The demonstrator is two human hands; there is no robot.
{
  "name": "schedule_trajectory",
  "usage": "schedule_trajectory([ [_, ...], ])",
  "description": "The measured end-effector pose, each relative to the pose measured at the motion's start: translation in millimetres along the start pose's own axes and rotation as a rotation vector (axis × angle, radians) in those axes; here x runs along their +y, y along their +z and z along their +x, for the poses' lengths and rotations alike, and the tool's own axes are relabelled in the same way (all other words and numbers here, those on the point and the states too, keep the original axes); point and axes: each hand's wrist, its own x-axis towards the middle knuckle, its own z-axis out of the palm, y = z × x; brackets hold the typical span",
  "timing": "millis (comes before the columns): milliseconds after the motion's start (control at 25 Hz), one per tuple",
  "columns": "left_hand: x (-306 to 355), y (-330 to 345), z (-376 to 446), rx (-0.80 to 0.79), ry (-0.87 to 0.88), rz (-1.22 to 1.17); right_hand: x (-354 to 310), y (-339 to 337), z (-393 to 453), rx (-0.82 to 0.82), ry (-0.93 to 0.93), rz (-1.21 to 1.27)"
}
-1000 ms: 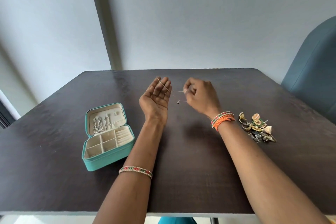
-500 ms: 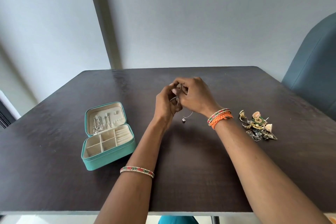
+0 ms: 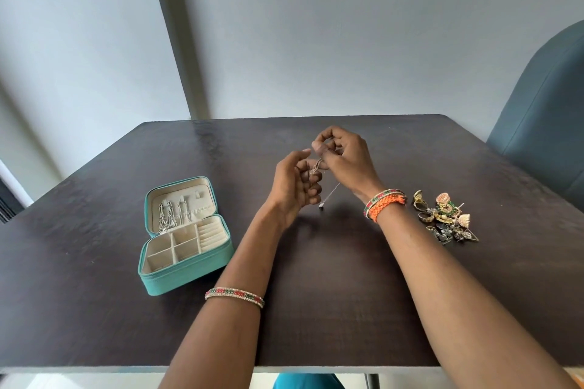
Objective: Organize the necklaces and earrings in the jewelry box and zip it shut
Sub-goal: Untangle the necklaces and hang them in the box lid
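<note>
Both hands hold one necklace [image 3: 319, 167] above the tabletop [image 3: 316, 278], bunching it small, probably to fit the open box [image 3: 186, 275]. The right hand [image 3: 344, 161] pinches the chain; the left hand [image 3: 292, 186] curls loosely around it, its pendant end dangling.

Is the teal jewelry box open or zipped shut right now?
Open. The jewelry box has its lid tipped back, showing chains hanging inside it and the cream divided compartments below.

1. Looks like I'm at home – plain grey wall [image 3: 347, 25], dark wooden table [image 3: 316, 309], padded blue chair [image 3: 543, 110] beside it.
2. My teal jewelry box [image 3: 186, 271] and loose earrings [image 3: 445, 218] – personal stuff.
</note>
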Motion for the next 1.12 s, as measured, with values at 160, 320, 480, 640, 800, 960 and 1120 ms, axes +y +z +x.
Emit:
schedule_trajectory([
  [160, 2, -7, 4, -0.032, 0.084, -0.251, -8, -1, -4, -0.212, 0.15, 0.233],
  [320, 5, -11, 4, -0.013, 0.106, -0.354, -8, -4, -3, -0.324, 0.349, 0.446],
  [480, 10, -19, 4, 0.11, 0.217, -0.649, -10, -13, -1, -0.412, 0.393, 0.697],
  [640, 13, -29, 8, 0.224, 0.254, -0.766, -9, -5, 0, -0.418, 0.377, 0.691],
  [800, 13, -27, 9, 0.268, 0.244, -0.756, -7, -6, 1, -0.288, 0.43, 0.66],
  [960, 11, -30, 15, 0.291, 0.269, -0.712, -10, 0, 1, -0.228, 0.451, 0.56],
  [1120, 13, -28, 13, 0.254, 0.25, -0.635, -11, 4, 1, -0.189, 0.469, 0.551],
])
